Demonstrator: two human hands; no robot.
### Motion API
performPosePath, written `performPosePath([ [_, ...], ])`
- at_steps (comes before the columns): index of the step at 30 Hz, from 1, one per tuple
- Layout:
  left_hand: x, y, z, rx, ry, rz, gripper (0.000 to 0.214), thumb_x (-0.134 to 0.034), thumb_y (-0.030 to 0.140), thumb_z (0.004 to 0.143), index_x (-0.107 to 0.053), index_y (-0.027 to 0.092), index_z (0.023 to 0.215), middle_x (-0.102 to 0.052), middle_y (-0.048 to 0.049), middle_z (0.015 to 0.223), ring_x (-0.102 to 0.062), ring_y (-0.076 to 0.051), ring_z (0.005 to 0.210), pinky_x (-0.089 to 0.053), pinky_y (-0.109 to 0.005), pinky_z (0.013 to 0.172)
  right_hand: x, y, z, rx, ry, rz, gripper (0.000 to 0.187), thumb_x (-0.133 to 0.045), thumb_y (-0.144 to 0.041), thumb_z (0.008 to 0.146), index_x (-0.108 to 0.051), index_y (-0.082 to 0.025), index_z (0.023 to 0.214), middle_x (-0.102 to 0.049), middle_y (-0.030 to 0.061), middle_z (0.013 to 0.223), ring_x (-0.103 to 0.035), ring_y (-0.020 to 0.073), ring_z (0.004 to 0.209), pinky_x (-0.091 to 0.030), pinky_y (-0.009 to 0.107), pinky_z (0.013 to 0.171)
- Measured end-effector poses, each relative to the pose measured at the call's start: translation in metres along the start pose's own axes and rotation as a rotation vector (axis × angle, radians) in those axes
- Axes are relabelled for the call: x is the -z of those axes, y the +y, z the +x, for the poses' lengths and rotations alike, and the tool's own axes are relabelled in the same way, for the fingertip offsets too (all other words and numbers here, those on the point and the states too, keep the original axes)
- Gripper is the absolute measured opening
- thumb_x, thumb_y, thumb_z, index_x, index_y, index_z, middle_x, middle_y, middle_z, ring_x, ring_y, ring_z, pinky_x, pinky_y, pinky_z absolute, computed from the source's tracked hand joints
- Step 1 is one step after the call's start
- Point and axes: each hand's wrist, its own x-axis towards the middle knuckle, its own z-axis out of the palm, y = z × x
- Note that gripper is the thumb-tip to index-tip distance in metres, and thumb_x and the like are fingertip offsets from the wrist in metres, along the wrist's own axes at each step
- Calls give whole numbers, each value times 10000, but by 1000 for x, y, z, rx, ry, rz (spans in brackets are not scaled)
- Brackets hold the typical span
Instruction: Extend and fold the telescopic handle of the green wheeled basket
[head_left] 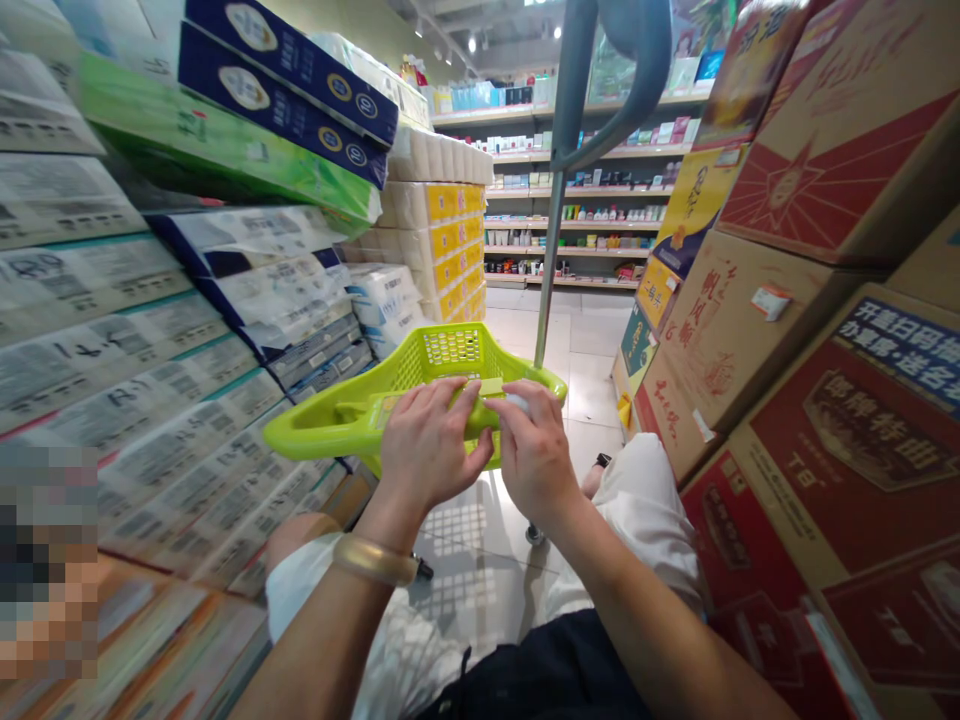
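Observation:
A lime-green shopping basket on wheels (322, 432) stands in front of my knees, with a grey pole handle (555, 230) rising at its right corner. My left hand (429, 440) is closed over the near rim, its fingers on top and the thumb below. Beside it, my right hand (536, 445) is curled at the same rim. A small white thing (517, 402) shows between its thumb and fingers; its kind is unclear. A small yellow-green block (491, 386) sits on the rim between the hands. The fingers partly hide the rim.
Stacked tissue packs (247, 150) rise on the left, and printed cartons (810, 170) are piled close on the right. Shelves of small goods (577, 225) cross the back. Tiled floor (592, 390) runs between the stacks. A pixelated patch covers the lower left.

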Motion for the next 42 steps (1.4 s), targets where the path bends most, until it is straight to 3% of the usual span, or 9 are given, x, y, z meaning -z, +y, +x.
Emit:
performPosePath([
  [7, -1, -1, -1, -9, 9, 20, 498, -499, 418, 840, -568, 171, 1267, -639, -88, 1239, -584, -283, 1085, -427, -433, 967, 12, 25, 6, -107, 91, -1, 312, -410, -158, 945, -680, -211, 1092, -589, 102, 1125, -528, 237, 1096, -456, 447, 996],
  [10, -2, 0, 0, -2, 11, 17, 508, -510, 413, 828, -571, 165, 1268, -639, -95, 1235, -585, -282, 1087, -425, -431, 974, 8, 16, 5, -103, 85, -35, 318, -417, -134, 924, -689, -203, 1073, -582, 109, 1125, -516, 246, 1103, -448, 447, 1003],
  [14, -2, 0, 0, -6, 11, 3, 501, -520, 404, 822, -574, 172, 1263, -635, -102, 1244, -582, -283, 1108, -425, -430, 977, 0, -4, 1, 12, -21, -7, 314, -450, -113, 901, -692, -197, 1082, -574, 110, 1153, -503, 245, 1127, -431, 424, 1033],
  [17, 0, -2, -1, -10, 1, -6, 500, -512, 406, 831, -568, 176, 1271, -633, -100, 1254, -582, -282, 1117, -422, -431, 980, 4, 3, 3, 7, -16, 32, 311, -440, -130, 917, -687, -204, 1092, -584, 106, 1143, -519, 235, 1110, -437, 422, 1023],
  [23, 5, -9, 0, -50, -58, -40, 524, -491, 449, 829, -590, 171, 1262, -642, -109, 1243, -601, -285, 1105, -428, -440, 974, 19, 35, 9, -183, 89, 127, 284, -432, -184, 922, -690, -206, 1040, -604, 96, 1094, -548, 230, 1076, -449, 428, 984],
  [28, 7, -18, -3, -19, -48, -90, 470, -484, 445, 830, -629, 223, 1217, -666, -71, 1221, -623, -269, 1067, -445, -433, 941, 18, 37, 8, -301, 124, 292, 263, -453, -252, 904, -668, -213, 1051, -598, 78, 1090, -565, 211, 1066, -454, 401, 982],
  [35, 9, -41, -13, -17, 2, -182, 405, -448, 440, 868, -688, 243, 1128, -700, -36, 1174, -644, -251, 1040, -466, -421, 904, 10, 47, 8, -647, 100, 629, 366, -584, -372, 818, -595, -189, 1135, -648, 85, 1110, -620, 190, 935, -510, 339, 845],
  [42, 13, -60, -20, -8, 32, -288, 394, -402, 437, 902, -726, 266, 1047, -725, -9, 1113, -654, -222, 1011, -474, -389, 885, -1, 42, 11, -741, 93, 800, 437, -705, -359, 680, -598, -206, 1074, -656, 73, 1092, -639, 183, 910, -529, 330, 835],
])
